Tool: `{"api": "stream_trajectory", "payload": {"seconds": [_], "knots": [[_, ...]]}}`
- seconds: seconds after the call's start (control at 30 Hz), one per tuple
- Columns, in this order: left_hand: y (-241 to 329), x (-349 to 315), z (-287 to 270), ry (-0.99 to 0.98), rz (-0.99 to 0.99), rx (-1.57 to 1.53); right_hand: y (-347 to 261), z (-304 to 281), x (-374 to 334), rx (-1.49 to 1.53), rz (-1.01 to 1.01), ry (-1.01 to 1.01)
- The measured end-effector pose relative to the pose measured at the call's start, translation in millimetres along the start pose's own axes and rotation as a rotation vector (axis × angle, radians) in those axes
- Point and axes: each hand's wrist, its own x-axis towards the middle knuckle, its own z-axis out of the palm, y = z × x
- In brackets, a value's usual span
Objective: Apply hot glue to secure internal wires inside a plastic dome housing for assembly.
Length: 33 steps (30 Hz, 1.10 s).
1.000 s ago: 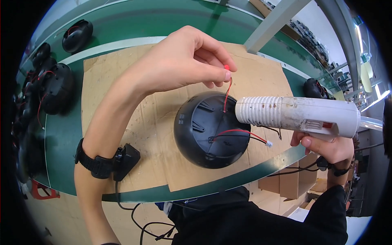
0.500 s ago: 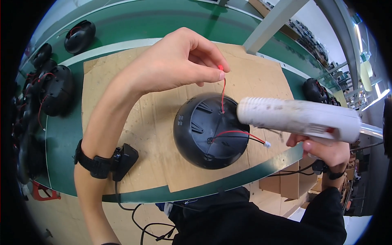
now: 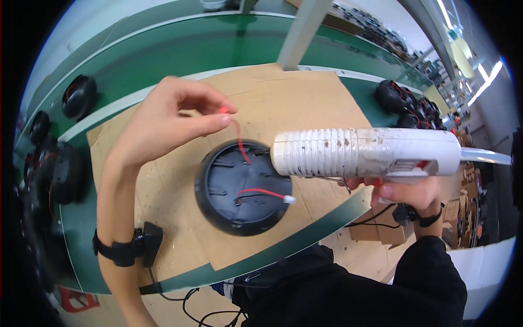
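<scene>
A round black plastic housing (image 3: 212, 177) rests hollow side up on a cardboard sheet (image 3: 305, 98). My left hand (image 3: 169, 122) is closed in a pinch above its far left side, holding a small red connector (image 3: 224, 110) whose wire runs down into the housing. A second red wire with a white connector (image 3: 289, 199) lies across the housing's right rim. In my right hand (image 3: 411, 193) is a white hot glue gun (image 3: 370, 150), with a clear glue stick (image 3: 485, 156) out of its back. The gun's front covers part of the housing's right edge.
More black housings (image 3: 57, 169) with red wires crowd the left side, and others (image 3: 406, 103) stand at the far right. A grey post (image 3: 299, 38) rises behind the cardboard. Cardboard boxes (image 3: 381, 231) sit below the table's right edge.
The whole scene has shifted left in the picture as the view turned. The glue gun now lies more level, its front still over the housing's right edge. My left hand keeps its pinch.
</scene>
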Motion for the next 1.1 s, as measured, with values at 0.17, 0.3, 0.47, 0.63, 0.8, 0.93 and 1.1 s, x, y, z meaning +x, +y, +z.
{"api": "stream_trajectory", "payload": {"seconds": [0.17,0.3,0.47,0.63,0.8,0.93,1.1], "knots": [[18,-7,4,0.079,-0.163,-0.034,24,-27,-24,-0.01,-0.064,0.25],[43,-15,11,0.102,-0.117,0.198,55,-65,-38,-0.177,0.093,0.423],[56,-27,6,-0.082,-0.035,0.391,68,-79,-56,-0.224,0.321,0.422],[31,-73,-11,-0.406,-0.229,0.226,98,-97,-85,-0.292,0.239,0.658],[15,-83,69,0.011,-0.193,0.364,151,-83,-120,0.148,0.058,0.822],[31,-50,100,0.134,-0.253,0.205,192,-69,-137,0.339,-0.116,0.898],[55,41,94,0.016,-0.097,0.148,228,-61,-144,0.566,-0.294,0.864]]}}
